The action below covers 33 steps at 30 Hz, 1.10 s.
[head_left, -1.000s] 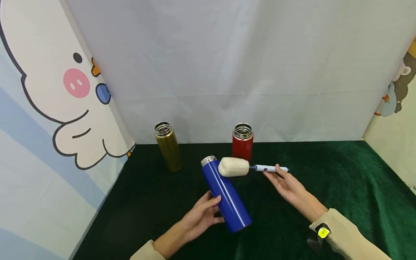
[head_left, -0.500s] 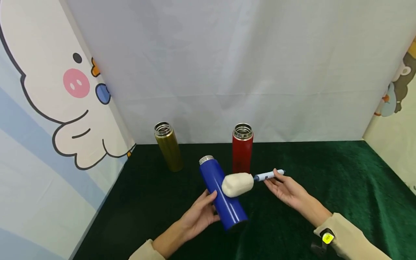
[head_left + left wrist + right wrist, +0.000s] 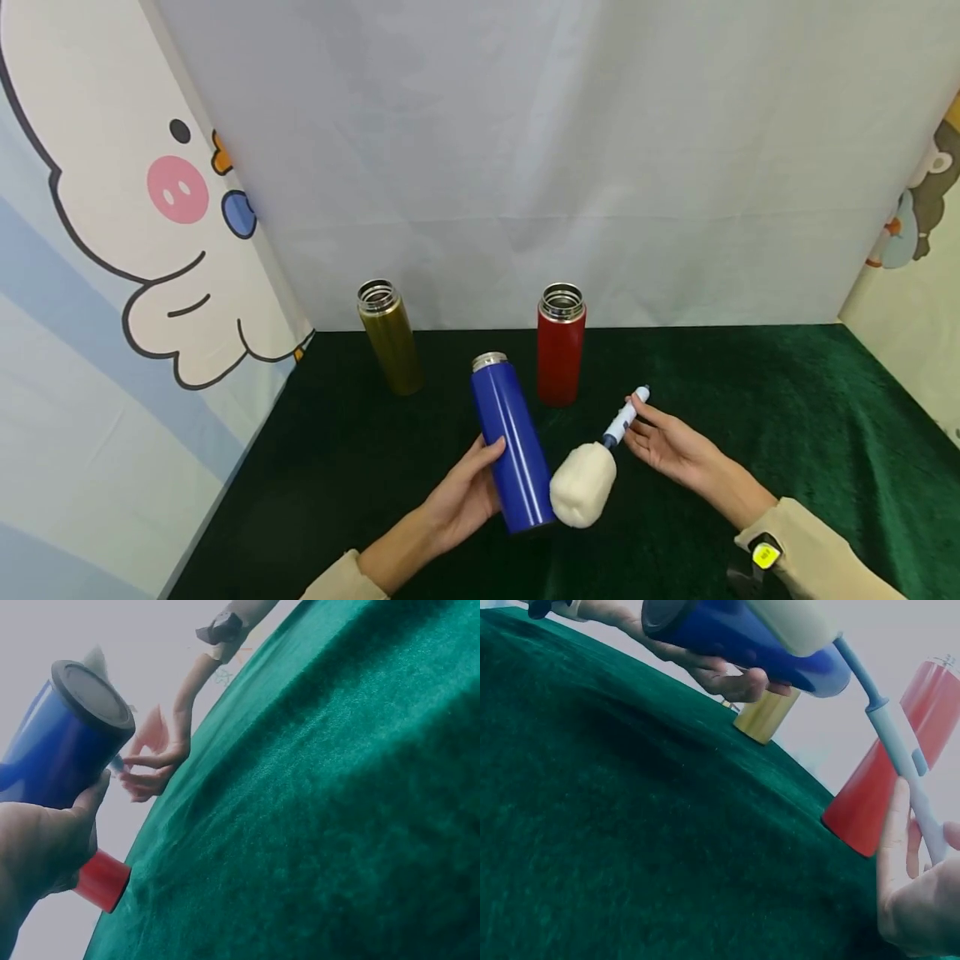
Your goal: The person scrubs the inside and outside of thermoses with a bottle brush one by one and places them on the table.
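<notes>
A desk (image 3: 787,400) draped in dark green velvety cloth fills the lower part of the view. A plain pale grey sheet (image 3: 525,150) hangs as the back wall. On the left stands a panel with a cartoon pig (image 3: 112,208) over pale blue stripes; at the right edge another cartoon panel (image 3: 926,208). Light is soft and even

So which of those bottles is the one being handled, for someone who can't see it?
On the green cloth, look nearest the person, in front of the gold bottle and red bottle standing at the back wall. The left hand grips the blue bottle, the only one tilted and off the cloth.
</notes>
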Available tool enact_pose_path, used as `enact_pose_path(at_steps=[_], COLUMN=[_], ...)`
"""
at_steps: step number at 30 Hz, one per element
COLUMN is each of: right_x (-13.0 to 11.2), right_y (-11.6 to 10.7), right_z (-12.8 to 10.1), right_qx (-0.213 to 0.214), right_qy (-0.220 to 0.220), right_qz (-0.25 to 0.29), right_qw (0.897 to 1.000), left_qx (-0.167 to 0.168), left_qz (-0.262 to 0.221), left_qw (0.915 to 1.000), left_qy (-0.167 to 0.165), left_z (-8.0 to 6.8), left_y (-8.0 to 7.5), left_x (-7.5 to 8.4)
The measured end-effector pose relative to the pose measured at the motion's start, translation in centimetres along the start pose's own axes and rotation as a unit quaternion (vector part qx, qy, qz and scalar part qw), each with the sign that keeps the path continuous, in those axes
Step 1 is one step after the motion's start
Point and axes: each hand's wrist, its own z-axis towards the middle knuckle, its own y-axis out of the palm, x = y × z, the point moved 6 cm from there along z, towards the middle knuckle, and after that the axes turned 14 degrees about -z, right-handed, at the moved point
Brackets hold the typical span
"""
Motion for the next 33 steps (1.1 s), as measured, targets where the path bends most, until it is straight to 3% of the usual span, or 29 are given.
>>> enact_pose_path(at_steps=[3,8,13,23,29,33], right_x=[-0.2,-0.9,-1.0,0.7,1.2,1.1], right_y=[0.3,0.7,1.2,0.3,-0.6,-0.7], right_z=[0.4,0.5,0.5,0.0,-0.7,-0.8], right_qx=[0.027,0.084,0.098,0.079,0.081,0.069], right_qy=[0.004,-0.017,-0.026,0.017,0.013,0.005], right_qz=[0.058,0.144,0.181,0.088,0.024,0.0], right_qw=[0.998,0.986,0.978,0.993,0.996,0.998], left_qx=[-0.011,-0.024,-0.035,0.002,0.021,0.024], left_qz=[0.019,0.042,0.024,0.004,-0.021,-0.027], left_qw=[0.9997,0.9988,0.9986,0.9999,0.9994,0.9993], left_qy=[-0.004,-0.012,-0.031,0.016,0.019,0.005], left_z=[0.1,0.1,-0.1,0.0,0.2,0.2], left_y=[0.2,0.3,0.6,-0.4,-1.3,-1.3], left_x=[-0.3,-0.6,-0.7,0.5,1.0,0.7])
